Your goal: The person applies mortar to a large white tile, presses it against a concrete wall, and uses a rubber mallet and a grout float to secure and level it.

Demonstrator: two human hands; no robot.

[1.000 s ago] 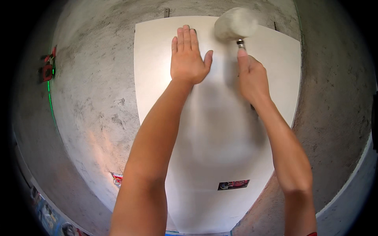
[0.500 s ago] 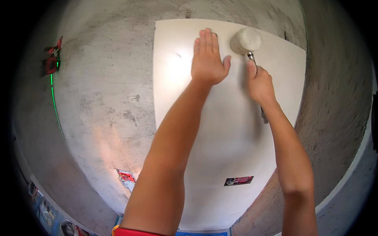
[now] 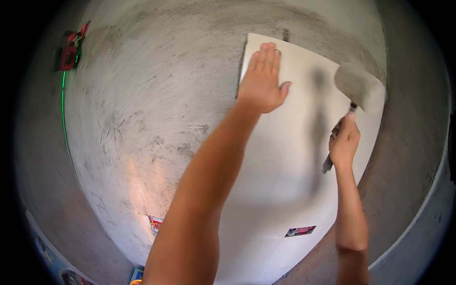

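Observation:
A large glossy white wall tile (image 3: 285, 142) stands upright against the rough grey wall. My left hand (image 3: 262, 78) lies flat near its upper left edge, fingers stretched out. My right hand (image 3: 345, 142) is wrapped round the dark handle of a mallet with a big whitish head (image 3: 356, 85). The mallet head, blurred by motion, is over the tile's upper right part, and its shadow falls on the tile to the left of it. A gap seems to lie behind the head, though whether it touches cannot be told.
A red laser level (image 3: 71, 52) sits on the wall at upper left, casting a green line downward. Low in the white surface is a rectangular cut-out (image 3: 300, 231) with a red box inside. Another red wall box (image 3: 155, 223) with wires shows beside my left forearm. A side wall (image 3: 408, 156) rises at right.
The mallet has swung back and to the right, and its shadow now stands farther from it. My left hand stays flat on the tile. The whole view has shifted, the tile appearing farther right.

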